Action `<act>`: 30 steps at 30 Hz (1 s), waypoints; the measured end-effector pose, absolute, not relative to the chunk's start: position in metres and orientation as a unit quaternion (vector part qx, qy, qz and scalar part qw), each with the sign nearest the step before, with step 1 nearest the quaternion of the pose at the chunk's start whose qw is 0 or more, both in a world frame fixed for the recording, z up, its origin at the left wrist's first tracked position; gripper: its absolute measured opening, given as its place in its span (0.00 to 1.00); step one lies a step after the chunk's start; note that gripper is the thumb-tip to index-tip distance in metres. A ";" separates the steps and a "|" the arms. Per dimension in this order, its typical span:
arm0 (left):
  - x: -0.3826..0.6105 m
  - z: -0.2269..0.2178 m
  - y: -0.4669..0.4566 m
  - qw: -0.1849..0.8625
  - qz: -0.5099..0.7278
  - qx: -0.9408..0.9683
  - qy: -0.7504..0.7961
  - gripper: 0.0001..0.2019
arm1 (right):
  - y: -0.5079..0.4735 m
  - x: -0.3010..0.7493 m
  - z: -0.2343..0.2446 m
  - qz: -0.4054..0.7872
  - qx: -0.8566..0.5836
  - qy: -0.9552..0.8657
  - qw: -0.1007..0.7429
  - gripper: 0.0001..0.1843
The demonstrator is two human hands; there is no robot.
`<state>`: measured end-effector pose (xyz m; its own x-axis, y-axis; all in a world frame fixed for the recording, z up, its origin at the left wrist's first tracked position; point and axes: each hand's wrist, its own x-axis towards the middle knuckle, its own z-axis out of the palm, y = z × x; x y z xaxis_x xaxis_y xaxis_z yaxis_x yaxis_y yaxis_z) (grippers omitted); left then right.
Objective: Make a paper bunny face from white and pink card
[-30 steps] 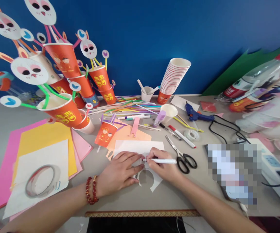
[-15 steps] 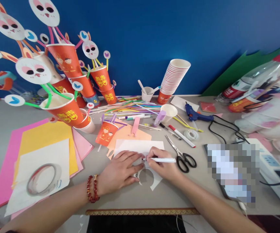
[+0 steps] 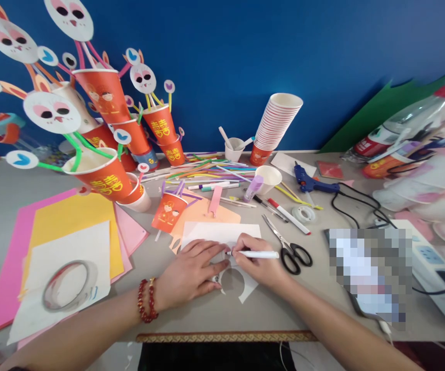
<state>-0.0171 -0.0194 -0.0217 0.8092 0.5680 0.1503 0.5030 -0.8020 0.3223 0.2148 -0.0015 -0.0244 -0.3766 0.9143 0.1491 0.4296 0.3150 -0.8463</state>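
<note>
A white marker [image 3: 261, 254] is pinched in my right hand [image 3: 259, 263], its tip down by the fingers of my other hand. My left hand [image 3: 193, 270] lies flat with its fingers stretched over a white sheet of paper [image 3: 222, 232]. Below the fingers, a round hole is cut in the paper, with a strip curving around it. What the marker tip touches is mostly hidden by my fingers. Black-handled scissors [image 3: 286, 245] lie just right of my right hand. Up and left of the sheet, a red paper cup [image 3: 169, 212] leans with purple pipe cleaners.
Red cups with rabbit faces [image 3: 52, 112] stand at the left, behind coloured paper and a tape roll [image 3: 66, 286]. Pipe cleaners, a cup stack [image 3: 278, 123] and a blue glue gun [image 3: 313, 183] lie farther back. A phone [image 3: 365, 275] and power strip [image 3: 431, 263] are at the right.
</note>
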 end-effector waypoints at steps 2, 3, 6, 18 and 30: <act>-0.017 -0.022 -0.019 0.136 0.120 0.942 0.283 0.23 | -0.001 0.215 -0.024 0.371 -0.452 -0.743 0.326 0.06; -0.017 -0.022 -0.019 0.136 0.120 0.943 0.281 0.23 | -0.001 0.215 -0.024 0.370 -0.452 -0.743 0.326 0.06; -0.017 -0.021 -0.020 0.132 0.119 0.943 0.281 0.23 | -0.002 0.215 -0.023 0.369 -0.454 -0.740 0.331 0.06; -0.017 -0.021 -0.020 0.130 0.124 0.942 0.284 0.23 | -0.002 0.215 -0.025 0.366 -0.451 -0.743 0.331 0.06; -0.017 -0.022 -0.020 0.124 0.125 0.942 0.284 0.23 | -0.002 0.215 -0.024 0.368 -0.452 -0.741 0.333 0.06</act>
<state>-0.0172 -0.0201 -0.0223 0.8071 0.5670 0.1645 0.5053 -0.8075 0.3043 0.2148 -0.0022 -0.0239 -0.3695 0.9152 0.1610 0.4258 0.3208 -0.8460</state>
